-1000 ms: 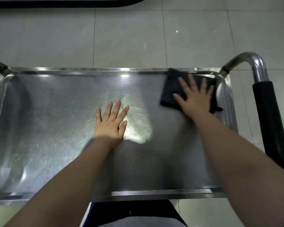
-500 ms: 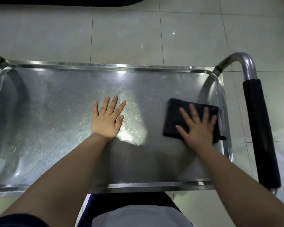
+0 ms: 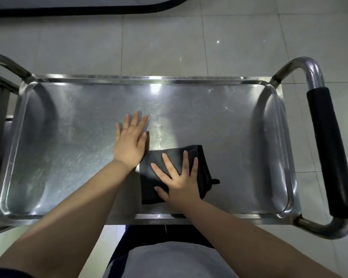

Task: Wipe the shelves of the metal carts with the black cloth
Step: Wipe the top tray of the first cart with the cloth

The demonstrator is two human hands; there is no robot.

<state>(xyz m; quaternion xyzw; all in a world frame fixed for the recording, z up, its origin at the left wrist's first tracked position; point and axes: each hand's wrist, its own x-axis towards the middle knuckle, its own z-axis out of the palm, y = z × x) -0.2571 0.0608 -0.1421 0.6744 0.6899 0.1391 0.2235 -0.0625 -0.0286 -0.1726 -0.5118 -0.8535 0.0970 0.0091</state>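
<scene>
The black cloth (image 3: 147, 177) has been drawn from the shelf's (image 3: 68, 147) far right to its near middle under the flat, unclenched right hand (image 3: 181, 181). The left hand (image 3: 130, 145) is laid flat alongside. The right end seems wiped.

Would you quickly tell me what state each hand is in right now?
Left hand: open, flat on the shiny metal cart shelf, holding nothing.
Right hand: open, fingers spread, pressing the folded black cloth.

cloth (image 3: 155, 177) on shelf (image 3: 239, 141), R of L hand (image 3: 130, 145)
</scene>
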